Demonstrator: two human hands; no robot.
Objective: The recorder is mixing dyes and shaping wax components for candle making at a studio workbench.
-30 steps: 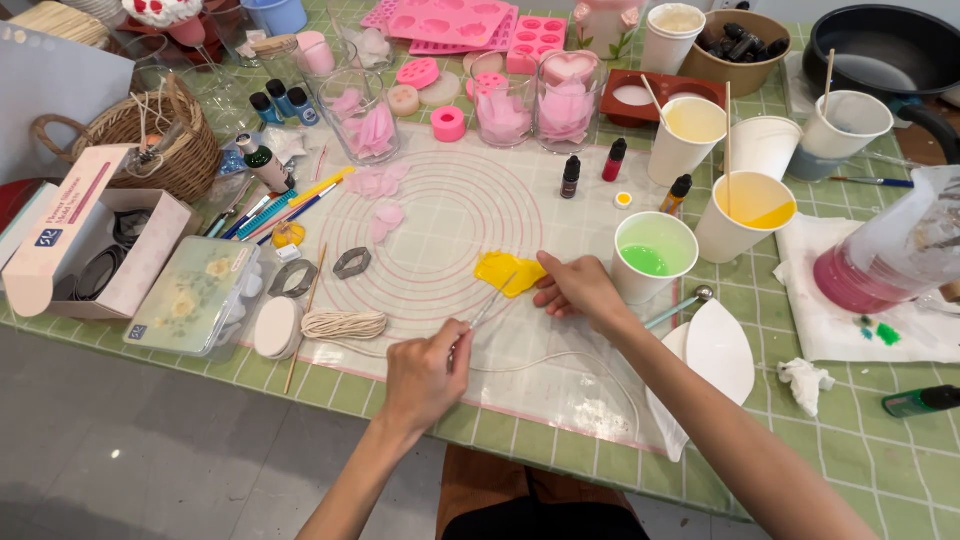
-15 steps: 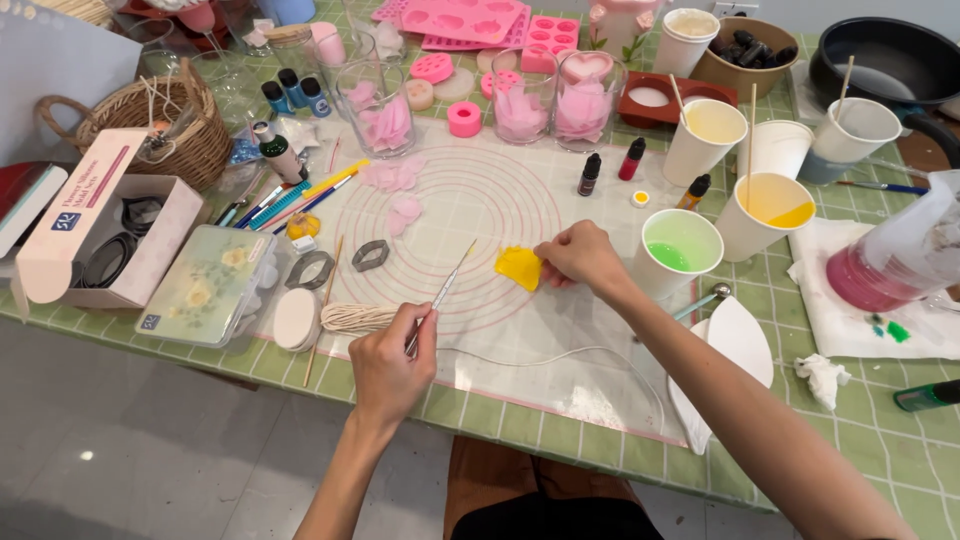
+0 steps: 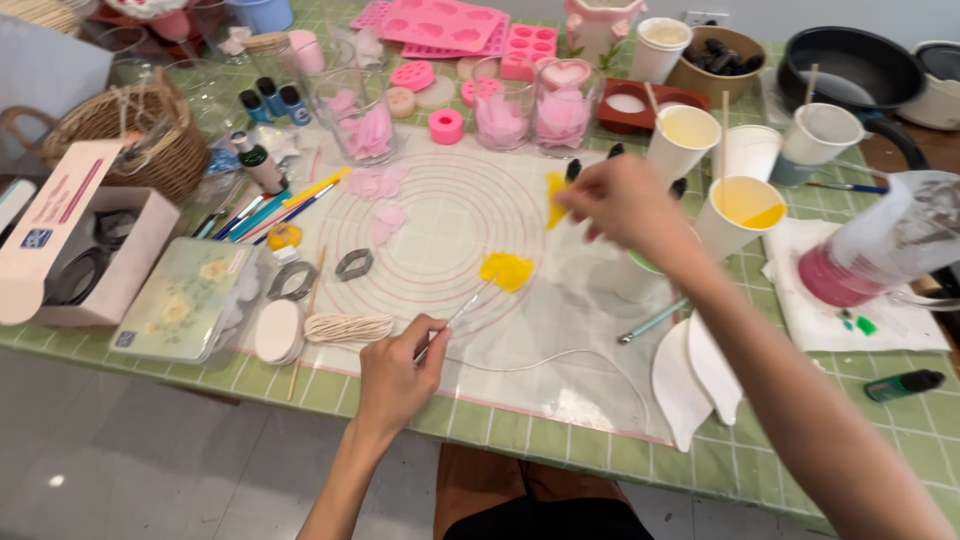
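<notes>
My left hand (image 3: 397, 377) grips a thin metal tool (image 3: 452, 320) near the front of the clear round-lined mat (image 3: 440, 215). The tool's tip reaches a yellow wax patch (image 3: 507, 270) lying on the mat. My right hand (image 3: 625, 207) is lifted above the mat's far right part and pinches a small yellow wax piece (image 3: 555, 197) that hangs from the fingers. Just beyond that hand stand a paper cup of yellow liquid (image 3: 745, 212) and a cup of pale cream liquid (image 3: 684, 140).
Glass jars of pink petals (image 3: 362, 120) and pink moulds (image 3: 440, 22) line the back. A wicker basket (image 3: 135, 145), a pink box (image 3: 75, 235) and a floral tin (image 3: 185, 300) sit left. A coil of wick (image 3: 348, 327), white dishes (image 3: 695, 375) and a black pan (image 3: 850, 65) are nearby.
My right hand has lifted off the mat with one yellow piece and moved up and away. My left hand has brought the tool down so its tip is at the remaining yellow patch.
</notes>
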